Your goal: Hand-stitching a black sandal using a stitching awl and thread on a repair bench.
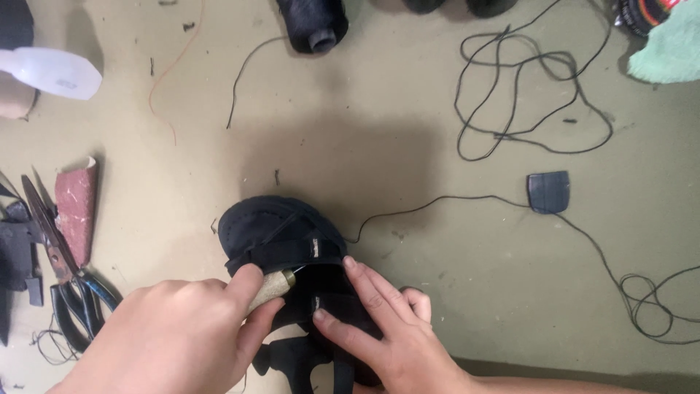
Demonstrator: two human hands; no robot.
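Note:
A black strapped sandal (273, 226) lies on the olive work surface, toe pointing away from me. My left hand (175, 332) grips a wooden-handled awl (271, 287), its metal tip pushed under a strap of the sandal. My right hand (386, 328) presses flat on the sandal's straps and sole, fingers spread, holding it down. A black thread (437, 201) runs from the sandal out to the right across the surface.
Scissors with dark handles (62, 273) and a piece of red sandpaper (75, 208) lie at the left. A black thread spool (313, 25) sits at the top, tangled black thread (525, 95) at upper right, a small dark heel piece (548, 192) at right, a teal cloth (671, 47) in the corner.

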